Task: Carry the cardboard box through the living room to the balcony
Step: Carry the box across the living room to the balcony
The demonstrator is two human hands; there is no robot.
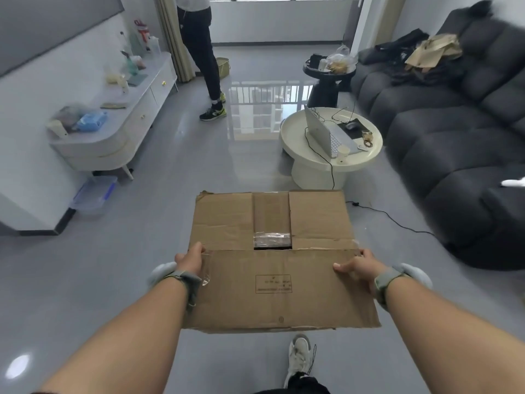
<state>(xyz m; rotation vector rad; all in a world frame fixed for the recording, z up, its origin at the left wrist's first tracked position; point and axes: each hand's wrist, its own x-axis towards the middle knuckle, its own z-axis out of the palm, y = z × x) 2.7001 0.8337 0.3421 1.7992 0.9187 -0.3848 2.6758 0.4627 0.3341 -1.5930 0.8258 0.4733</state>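
A brown cardboard box (272, 268) with its top flaps folded shut and a small gap in the middle hangs in front of me above the grey floor. My left hand (189, 258) grips its left side, thumb on top. On the opposite edge my right hand (356, 267) holds the box the same way. Both wrists wear grey straps. The balcony opening (281, 21) with its railing lies straight ahead at the far end of the room.
A person in dark trousers (203, 58) stands by the curtain at the balcony's left. A round cream table (332, 143) with a laptop and a trailing cable (397, 220) sits right of my path, beside a dark sofa (454, 132). A white sideboard (113, 118) and plastic bin (95, 194) line the left wall.
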